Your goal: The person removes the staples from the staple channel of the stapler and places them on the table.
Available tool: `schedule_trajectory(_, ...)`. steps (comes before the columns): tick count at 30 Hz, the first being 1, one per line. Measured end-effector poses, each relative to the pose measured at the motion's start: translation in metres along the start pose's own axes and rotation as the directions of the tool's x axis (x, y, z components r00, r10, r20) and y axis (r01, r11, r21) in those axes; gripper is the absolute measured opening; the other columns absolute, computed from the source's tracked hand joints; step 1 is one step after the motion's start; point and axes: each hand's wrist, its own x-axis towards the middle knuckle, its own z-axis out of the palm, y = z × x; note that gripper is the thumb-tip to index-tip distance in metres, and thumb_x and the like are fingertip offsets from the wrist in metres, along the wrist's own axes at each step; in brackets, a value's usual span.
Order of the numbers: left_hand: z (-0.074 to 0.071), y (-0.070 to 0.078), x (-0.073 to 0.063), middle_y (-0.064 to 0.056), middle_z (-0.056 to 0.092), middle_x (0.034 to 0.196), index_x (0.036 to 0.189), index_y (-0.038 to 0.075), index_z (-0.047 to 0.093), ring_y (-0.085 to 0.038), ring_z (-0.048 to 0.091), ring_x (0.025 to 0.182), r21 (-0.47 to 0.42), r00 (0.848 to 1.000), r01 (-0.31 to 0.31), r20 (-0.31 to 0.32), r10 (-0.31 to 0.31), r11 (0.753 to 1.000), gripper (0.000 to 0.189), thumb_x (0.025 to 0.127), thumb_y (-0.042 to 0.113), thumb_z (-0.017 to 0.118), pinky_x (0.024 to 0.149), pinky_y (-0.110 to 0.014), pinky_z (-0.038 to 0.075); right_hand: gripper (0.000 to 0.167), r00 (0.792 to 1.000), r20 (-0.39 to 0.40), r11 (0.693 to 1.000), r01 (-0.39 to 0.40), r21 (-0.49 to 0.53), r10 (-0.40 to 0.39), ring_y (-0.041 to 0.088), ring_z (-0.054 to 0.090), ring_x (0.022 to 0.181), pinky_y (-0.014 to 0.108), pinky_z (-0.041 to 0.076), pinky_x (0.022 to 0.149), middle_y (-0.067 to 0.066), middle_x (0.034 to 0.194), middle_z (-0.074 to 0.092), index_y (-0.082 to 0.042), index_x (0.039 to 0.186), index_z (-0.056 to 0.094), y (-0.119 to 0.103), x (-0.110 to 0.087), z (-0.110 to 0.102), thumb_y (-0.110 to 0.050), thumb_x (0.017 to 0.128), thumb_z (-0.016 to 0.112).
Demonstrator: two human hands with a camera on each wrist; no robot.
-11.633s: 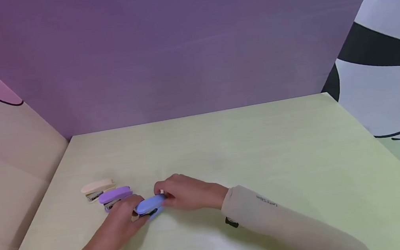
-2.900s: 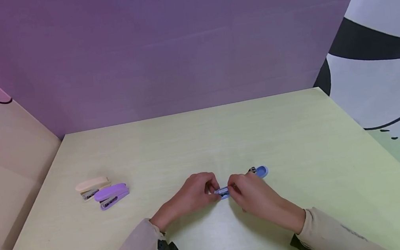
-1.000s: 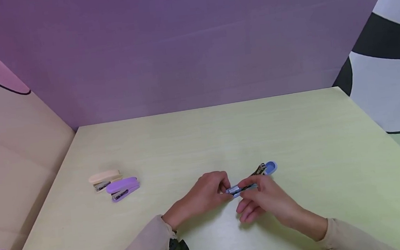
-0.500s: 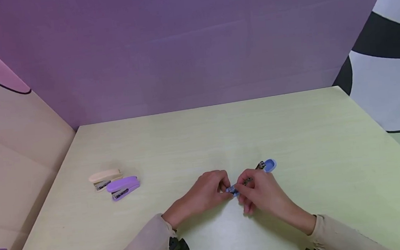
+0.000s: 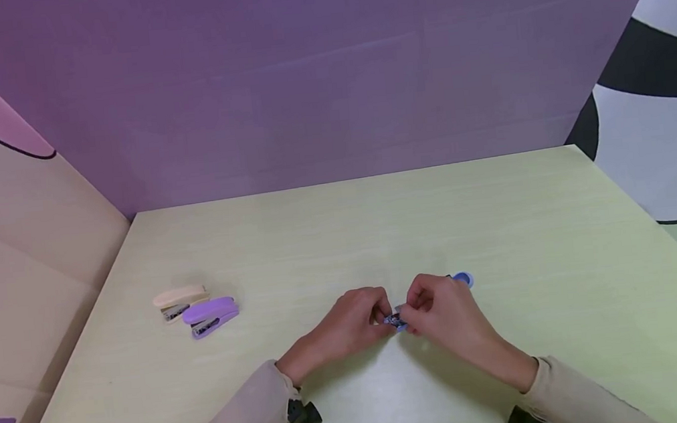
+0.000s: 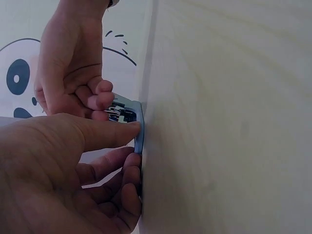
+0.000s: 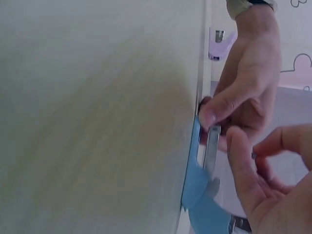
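Observation:
A light-blue stapler point(image 5: 464, 279) lies spread open near the front middle of the table, its top cover swung far back. My left hand point(image 5: 348, 325) pinches its front end, thumb on the blue base point(image 6: 140, 129). Over the middle of the stapler is my right hand point(image 5: 453, 315), fingers curled in, hiding much of it. Between that hand's thumb and forefinger shows a small grey piece point(image 7: 253, 156). The metal staple channel point(image 7: 211, 151) stands along the blue base in the right wrist view.
To the left on the pale table point(image 5: 293, 242) sit a purple stapler point(image 5: 209, 311) and a cream stapler point(image 5: 179, 296), close together. A purple panel point(image 5: 315, 79) rises behind the table, with printed panels at both sides.
The blue stapler has come from beside the purple one to the middle and been opened out. Within the last second my right fingers have drawn together and curled; my left hand keeps its place.

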Motion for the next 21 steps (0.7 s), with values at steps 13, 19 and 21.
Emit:
schedule_trajectory(13,-0.001,-0.001,-0.002,0.004,0.062,0.082,0.087,0.010,0.064,-0.008,0.056,0.075,0.030,0.999,0.043,0.017,-0.044,0.999,0.013,0.086,0.010,0.077,0.067,-0.019,0.045,0.012,0.968,0.201,0.987,0.130,0.096,-0.147,0.021,0.072,0.067,0.030,0.057,0.061,0.010,0.090,0.073,-0.001,0.101,0.072,0.013,-0.007,-0.024,0.001,0.090,0.068)
schedule_trajectory(19,-0.001,0.006,-0.006,0.004,0.058,0.082,0.091,0.011,0.065,-0.007,0.049,0.073,0.141,0.997,0.063,0.028,-0.067,0.988,0.009,0.088,0.013,0.073,0.063,-0.020,0.042,0.013,0.962,0.257,0.992,0.067,0.105,-0.092,0.021,0.072,0.070,0.032,0.058,0.063,0.010,0.089,0.073,0.001,0.102,0.071,0.019,-0.016,-0.036,0.001,0.089,0.069)
schedule_trajectory(21,0.000,0.009,-0.007,0.005,0.056,0.082,0.092,0.012,0.065,-0.007,0.048,0.072,0.188,0.997,0.068,0.030,-0.075,0.980,0.008,0.089,0.014,0.072,0.062,-0.020,0.042,0.013,0.955,0.286,0.994,0.051,0.100,-0.078,0.021,0.072,0.070,0.033,0.058,0.063,0.008,0.084,0.073,0.002,0.102,0.070,0.021,-0.018,-0.039,0.000,0.089,0.069)
